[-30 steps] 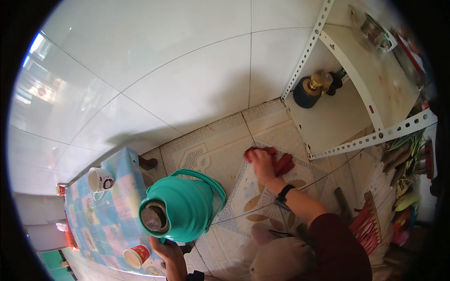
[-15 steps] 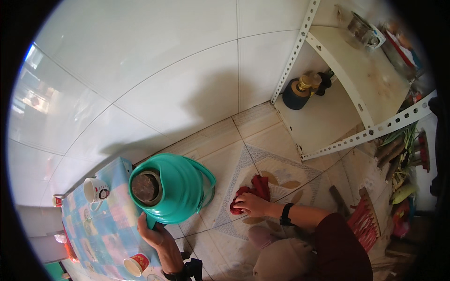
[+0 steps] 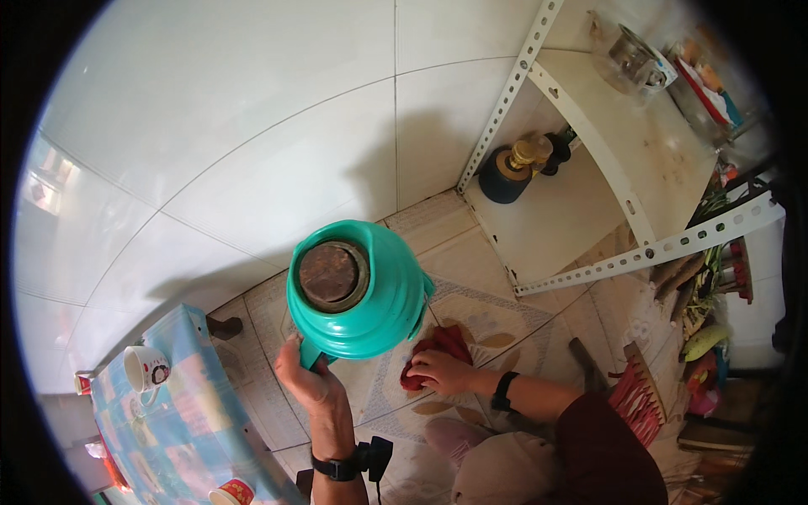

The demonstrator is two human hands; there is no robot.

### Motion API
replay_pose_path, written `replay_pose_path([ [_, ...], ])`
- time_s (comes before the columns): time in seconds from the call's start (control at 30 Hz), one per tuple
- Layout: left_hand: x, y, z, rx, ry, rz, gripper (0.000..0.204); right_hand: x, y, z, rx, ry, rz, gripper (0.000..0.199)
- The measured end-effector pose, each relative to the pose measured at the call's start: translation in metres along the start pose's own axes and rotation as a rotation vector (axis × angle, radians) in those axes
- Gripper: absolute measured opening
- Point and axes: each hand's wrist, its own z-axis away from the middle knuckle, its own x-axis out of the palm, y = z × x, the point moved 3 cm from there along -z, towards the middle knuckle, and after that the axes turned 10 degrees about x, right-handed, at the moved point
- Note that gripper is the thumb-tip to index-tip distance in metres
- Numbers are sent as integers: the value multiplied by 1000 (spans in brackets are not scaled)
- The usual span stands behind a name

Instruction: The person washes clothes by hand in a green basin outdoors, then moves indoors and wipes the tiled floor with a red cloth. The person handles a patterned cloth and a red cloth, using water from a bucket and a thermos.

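The left hand has its grip wrapped around the handle of the teal thermos flask, lifted clear above the patterned floor tiles, while the right hand presses a red rag flat there, wiping apparently unfinished.

My red rag lying on the tiled floor, a mug sitting on the patterned table, a dark pot resting on the low shelf
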Motion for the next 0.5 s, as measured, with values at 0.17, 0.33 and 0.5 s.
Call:
replay_pose_path([
  [0.17,18,-15,5,57,-65,-35,25,1,5,6,25,107,90,34],
  [0.33,31,-28,12,44,-51,-36,25,-40,33,11,285,603,295,36],
  [0.5,35,-35,23,64,-125,-115,41,-107,96,1,580,730,594,40],
])
